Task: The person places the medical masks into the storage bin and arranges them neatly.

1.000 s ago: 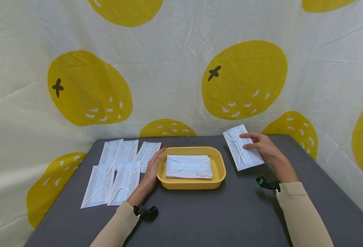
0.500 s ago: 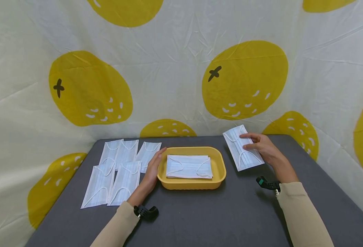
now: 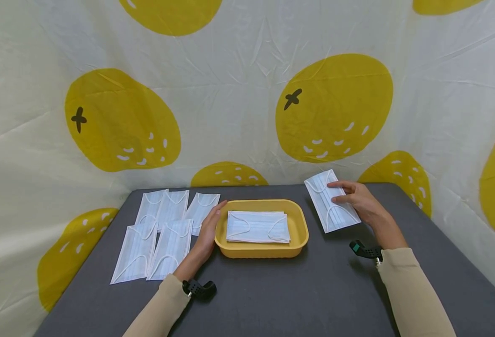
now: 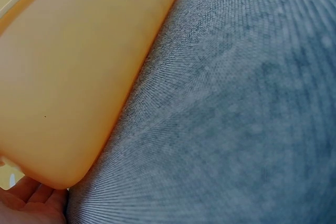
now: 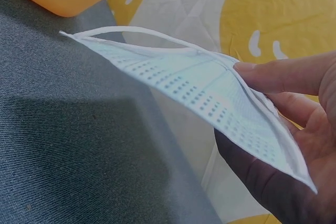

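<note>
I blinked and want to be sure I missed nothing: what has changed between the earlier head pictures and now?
Nothing visibly changed: no thing moved, and nothing was taken hold of or let go. The right hand still holds its mask, the left hand still touches the tray, and the stack in it and the five loose masks stayed put.

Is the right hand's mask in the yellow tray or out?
Out. The right hand pinches the pleated face mask above the dark tabletop, with a visible gap between mask and yellow tray.
</note>
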`<state>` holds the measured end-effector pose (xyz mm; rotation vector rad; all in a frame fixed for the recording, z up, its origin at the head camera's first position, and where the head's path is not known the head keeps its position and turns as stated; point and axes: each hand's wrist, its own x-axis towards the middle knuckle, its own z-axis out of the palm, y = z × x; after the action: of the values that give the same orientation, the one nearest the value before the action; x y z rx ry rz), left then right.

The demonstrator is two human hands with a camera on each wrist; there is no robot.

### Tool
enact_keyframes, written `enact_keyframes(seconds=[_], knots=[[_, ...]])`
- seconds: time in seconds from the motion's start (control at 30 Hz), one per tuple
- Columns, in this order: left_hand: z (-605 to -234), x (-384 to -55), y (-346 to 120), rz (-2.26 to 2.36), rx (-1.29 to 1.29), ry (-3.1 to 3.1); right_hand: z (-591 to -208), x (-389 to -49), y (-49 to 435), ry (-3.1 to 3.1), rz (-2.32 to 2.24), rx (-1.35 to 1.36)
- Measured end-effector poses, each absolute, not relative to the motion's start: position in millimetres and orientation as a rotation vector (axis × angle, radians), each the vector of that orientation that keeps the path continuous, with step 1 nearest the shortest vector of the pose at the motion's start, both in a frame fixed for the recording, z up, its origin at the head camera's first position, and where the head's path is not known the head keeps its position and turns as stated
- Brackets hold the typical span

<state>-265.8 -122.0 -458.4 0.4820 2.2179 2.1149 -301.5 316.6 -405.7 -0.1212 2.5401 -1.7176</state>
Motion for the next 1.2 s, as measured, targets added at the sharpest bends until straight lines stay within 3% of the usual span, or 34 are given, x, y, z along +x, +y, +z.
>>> enact_keyframes(seconds=[0.57, 1.2], knots=[[-486.7, -283.7, -122.5, 2.152, 0.456, 2.281, -404.9, -301.9, 316.2, 2.522, -1.721, -0.132], [-458.8, -266.1, -122.5, 2.092, 0.463, 2.229, -399.8, -299.7, 311.7, 2.559, -1.707, -0.143]])
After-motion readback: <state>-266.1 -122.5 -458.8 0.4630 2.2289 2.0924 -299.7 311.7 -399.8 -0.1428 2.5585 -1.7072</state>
